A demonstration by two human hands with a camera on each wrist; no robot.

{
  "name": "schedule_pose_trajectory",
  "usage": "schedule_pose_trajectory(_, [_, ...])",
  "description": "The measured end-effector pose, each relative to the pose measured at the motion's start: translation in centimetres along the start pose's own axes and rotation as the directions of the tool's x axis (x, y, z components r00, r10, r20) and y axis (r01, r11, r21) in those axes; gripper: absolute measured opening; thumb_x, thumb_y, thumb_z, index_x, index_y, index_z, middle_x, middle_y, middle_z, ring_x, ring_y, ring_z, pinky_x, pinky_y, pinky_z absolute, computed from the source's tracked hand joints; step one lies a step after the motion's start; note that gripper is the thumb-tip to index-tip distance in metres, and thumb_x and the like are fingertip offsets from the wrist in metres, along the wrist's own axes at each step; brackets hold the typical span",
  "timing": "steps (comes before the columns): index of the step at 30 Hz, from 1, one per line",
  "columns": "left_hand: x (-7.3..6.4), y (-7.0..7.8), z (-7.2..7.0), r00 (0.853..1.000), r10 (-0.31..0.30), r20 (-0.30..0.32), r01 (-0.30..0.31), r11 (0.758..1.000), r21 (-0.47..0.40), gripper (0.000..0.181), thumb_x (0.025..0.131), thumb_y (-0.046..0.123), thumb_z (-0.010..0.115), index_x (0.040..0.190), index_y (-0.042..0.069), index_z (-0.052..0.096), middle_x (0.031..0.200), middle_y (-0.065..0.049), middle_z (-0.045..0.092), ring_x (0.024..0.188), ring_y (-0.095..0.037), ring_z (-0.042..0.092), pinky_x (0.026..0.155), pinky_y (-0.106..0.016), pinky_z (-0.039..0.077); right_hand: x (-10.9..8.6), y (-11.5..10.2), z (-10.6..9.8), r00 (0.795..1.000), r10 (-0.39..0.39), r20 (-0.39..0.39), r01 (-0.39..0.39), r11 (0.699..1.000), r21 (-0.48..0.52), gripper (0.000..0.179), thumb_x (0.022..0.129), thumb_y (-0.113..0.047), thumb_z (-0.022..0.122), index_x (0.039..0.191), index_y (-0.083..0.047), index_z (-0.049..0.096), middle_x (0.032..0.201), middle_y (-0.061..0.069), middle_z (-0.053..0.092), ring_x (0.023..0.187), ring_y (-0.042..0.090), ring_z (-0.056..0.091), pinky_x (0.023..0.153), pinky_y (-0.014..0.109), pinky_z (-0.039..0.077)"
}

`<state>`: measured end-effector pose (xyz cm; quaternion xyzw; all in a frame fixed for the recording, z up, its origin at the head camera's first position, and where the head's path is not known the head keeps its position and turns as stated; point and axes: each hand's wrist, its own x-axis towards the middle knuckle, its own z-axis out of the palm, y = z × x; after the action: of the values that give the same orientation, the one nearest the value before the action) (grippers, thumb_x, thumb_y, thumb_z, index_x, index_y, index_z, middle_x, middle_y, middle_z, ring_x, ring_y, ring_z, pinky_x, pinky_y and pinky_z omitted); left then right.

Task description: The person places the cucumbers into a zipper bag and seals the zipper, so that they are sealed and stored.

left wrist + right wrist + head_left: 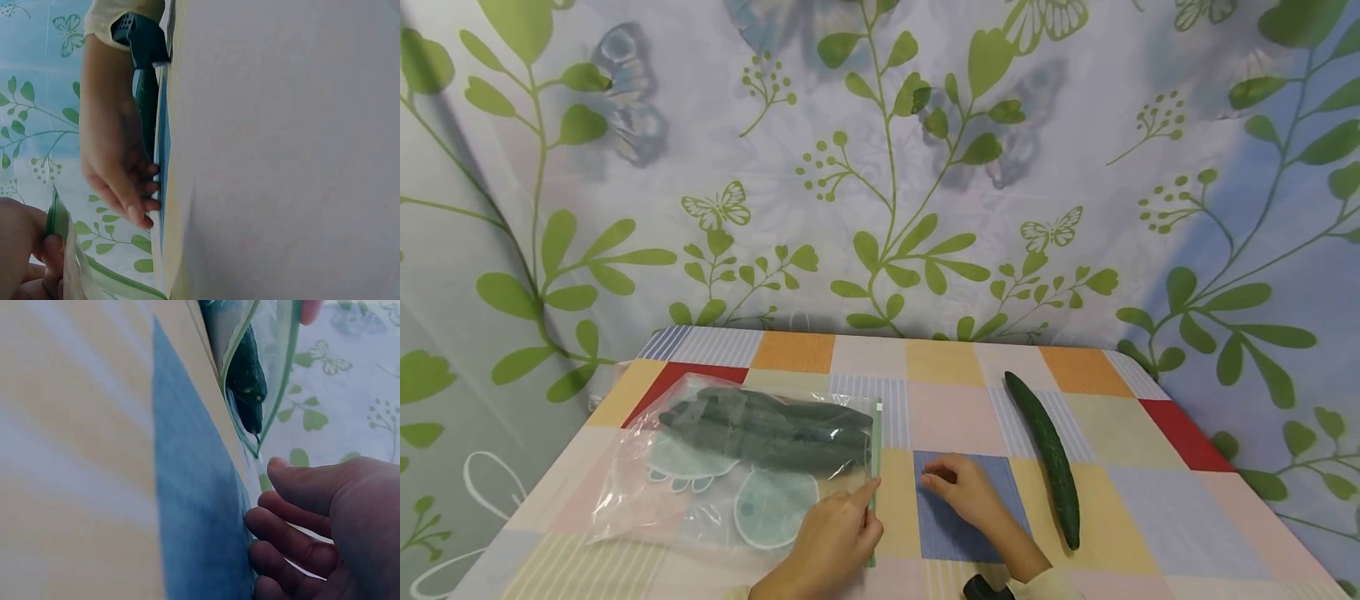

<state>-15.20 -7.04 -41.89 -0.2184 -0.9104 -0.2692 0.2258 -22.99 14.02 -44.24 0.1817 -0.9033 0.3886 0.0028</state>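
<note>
A clear zip bag with a green zip edge lies flat on the table, with cucumbers inside it. My left hand pinches the bag's green edge between thumb and fingers, also visible in the left wrist view. In the right wrist view the bag's mouth gapes, showing the end of a cucumber. My right hand hovers just right of the mouth, fingers loosely curled and holding nothing. Farther right, a single curved cucumber rests on the table.
A patchwork-patterned cloth covers the table. Behind it hangs a curtain printed with leaves and butterflies. A dark band sits around my right wrist.
</note>
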Motion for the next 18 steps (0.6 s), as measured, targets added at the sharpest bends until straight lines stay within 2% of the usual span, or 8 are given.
schedule_pose_trajectory(6, [0.0,0.1,0.0,1.0,0.001,-0.017,-0.001,1.0,0.017,0.039,0.066,0.009,0.058,0.103,0.001,0.067,0.049,0.013,0.032,0.05,0.002,0.021,0.044,-0.012,0.021,-1.7,0.3,-1.3,0.996,0.08,-0.04,-0.081,0.996,-0.026,0.025,0.08,-0.02,0.066,0.098,-0.003,0.067,0.085,0.003,0.063,0.068,0.004,0.049,0.059,0.019,0.043])
schedule_pose_trajectory(12, [0.0,-0.1,-0.1,1.0,0.005,-0.015,-0.005,1.0,0.024,0.039,0.067,0.011,0.058,0.104,0.002,0.066,0.05,0.013,0.034,0.051,0.002,0.021,0.044,-0.013,0.022,-3.0,0.5,-2.5,0.977,0.192,-0.093,-0.199,0.977,-0.078,0.026,0.078,-0.02,0.068,0.1,-0.007,0.067,0.082,-0.003,0.062,0.064,0.003,0.046,0.055,0.019,0.041])
schedule_pose_trajectory(18, [0.1,0.0,0.0,1.0,0.004,-0.024,-0.004,1.0,0.027,0.039,0.066,0.01,0.059,0.104,0.002,0.067,0.05,0.013,0.033,0.051,0.002,0.021,0.044,-0.013,0.022,-3.4,0.9,-3.9,0.97,0.19,-0.15,-0.216,0.959,-0.181,0.028,0.077,-0.015,0.069,0.103,-0.007,0.066,0.081,-0.002,0.061,0.068,0.005,0.049,0.058,0.019,0.042])
